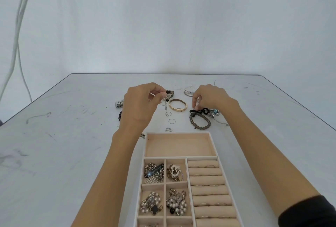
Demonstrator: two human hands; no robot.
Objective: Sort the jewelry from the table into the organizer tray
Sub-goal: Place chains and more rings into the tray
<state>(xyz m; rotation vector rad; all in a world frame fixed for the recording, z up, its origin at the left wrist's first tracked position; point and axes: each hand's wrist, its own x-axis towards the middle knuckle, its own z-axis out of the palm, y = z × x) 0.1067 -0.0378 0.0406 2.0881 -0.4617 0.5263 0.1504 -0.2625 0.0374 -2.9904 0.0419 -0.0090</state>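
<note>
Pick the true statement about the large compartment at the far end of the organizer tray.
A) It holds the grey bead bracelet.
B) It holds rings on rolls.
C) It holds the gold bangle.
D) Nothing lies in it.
D: the far compartment shows only bare beige lining, while the gold bangle and the grey bead bracelet lie on the table beyond the tray.

Plain black sleeve (309,212) — right arm (263,145), near elbow.
</note>
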